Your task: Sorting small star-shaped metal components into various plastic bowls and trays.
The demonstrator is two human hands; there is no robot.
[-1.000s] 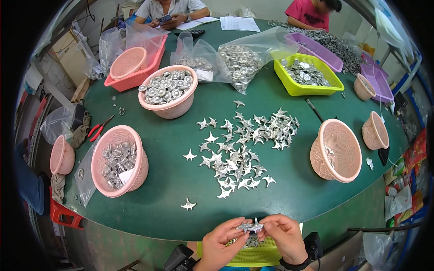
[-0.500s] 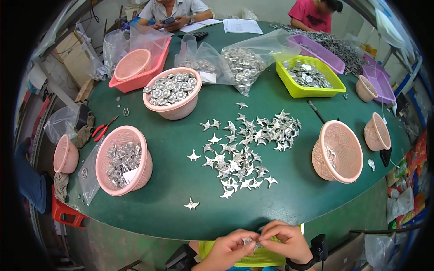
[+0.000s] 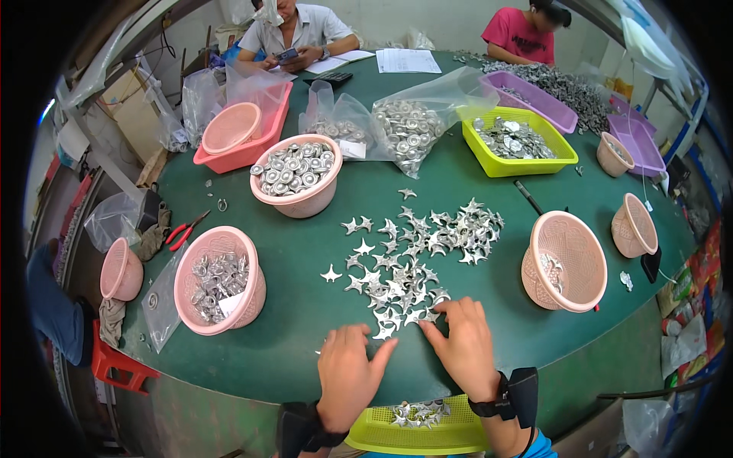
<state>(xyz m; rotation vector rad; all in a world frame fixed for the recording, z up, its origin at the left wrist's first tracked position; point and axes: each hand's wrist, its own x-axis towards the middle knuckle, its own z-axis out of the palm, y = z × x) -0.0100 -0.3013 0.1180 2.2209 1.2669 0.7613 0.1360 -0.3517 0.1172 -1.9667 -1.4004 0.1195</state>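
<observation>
Loose silver pronged metal pieces lie in a spread on the table. My left hand rests at the near left of them, thumb held away from the fingers. A sliver of metal shows beside its fingertips; the fingers hide the rest. My right hand touches the near right edge of the spread, thumb and forefinger apart around the outermost pieces. Below my wrists, a yellow-green basket sits at the table's front edge with several similar metal pieces in it.
Pink baskets stand at left and right, both with metal parts. Behind are a basket of round parts, clear bags of parts and a yellow-green tray. Red-handled pliers lie left. Two people sit across.
Both hands have moved from above the near basket forward onto the table, and their fingers have parted. Pieces now show inside that basket. The view has shifted slightly.
</observation>
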